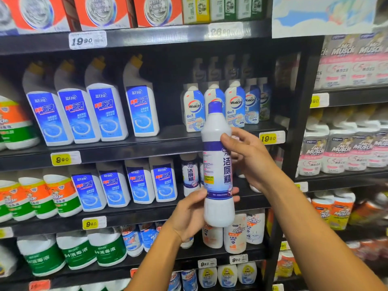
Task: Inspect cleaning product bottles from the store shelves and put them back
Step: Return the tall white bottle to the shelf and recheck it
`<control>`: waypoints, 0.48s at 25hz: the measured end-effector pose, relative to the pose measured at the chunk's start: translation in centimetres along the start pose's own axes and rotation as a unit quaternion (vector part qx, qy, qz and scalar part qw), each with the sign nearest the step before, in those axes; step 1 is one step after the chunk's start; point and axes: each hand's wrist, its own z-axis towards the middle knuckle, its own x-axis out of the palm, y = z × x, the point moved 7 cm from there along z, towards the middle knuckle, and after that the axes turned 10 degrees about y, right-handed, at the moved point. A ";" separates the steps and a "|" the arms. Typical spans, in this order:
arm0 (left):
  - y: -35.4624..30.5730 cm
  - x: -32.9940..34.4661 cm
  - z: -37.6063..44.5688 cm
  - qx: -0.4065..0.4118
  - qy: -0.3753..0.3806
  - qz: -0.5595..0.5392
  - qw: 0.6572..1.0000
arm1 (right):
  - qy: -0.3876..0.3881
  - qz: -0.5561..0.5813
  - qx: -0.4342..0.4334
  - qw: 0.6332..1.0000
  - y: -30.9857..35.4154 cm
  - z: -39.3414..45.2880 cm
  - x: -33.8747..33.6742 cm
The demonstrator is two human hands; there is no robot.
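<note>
In front of the shelves, centre frame: tall white toilet cleaner bottle (218,164) with blue cap, upright and off the shelf. Left hand (190,215) grips its base, fingers curled round it; right hand (249,158) holds the upper body from 3 o'clock, thumb on the label. Step looks like inspection (mid-read). Next move likely needs returning it to the gap at 9 o'clock beside the matching bottle (190,175). Readable: "洁厕精" on label; Walch bottles (235,103) "6in1" at 12 o'clock; Mr Muscle packs (336,152); price tag (271,138) "19.80".
</note>
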 end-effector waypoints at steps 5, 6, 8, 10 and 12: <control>-1.2 -2.3 -0.6 0.004 -0.168 0.246 0.955 | -0.048 -0.080 -0.021 0.995 1.2 0.2 0.6; -1.2 -2.4 -0.7 0.005 -0.170 0.247 0.954 | -0.045 -0.084 -0.017 0.995 1.1 0.2 0.8; -1.3 -2.4 -0.9 0.015 -0.166 0.231 0.959 | -0.017 -0.100 -0.003 0.995 0.8 0.3 1.1; -1.3 -2.3 -1.2 0.012 -0.153 0.210 0.966 | 0.027 -0.107 0.025 0.994 0.2 0.3 1.6; -0.9 -2.3 -1.4 0.000 -0.145 0.185 0.972 | 0.054 -0.108 0.049 0.991 -0.6 0.2 1.8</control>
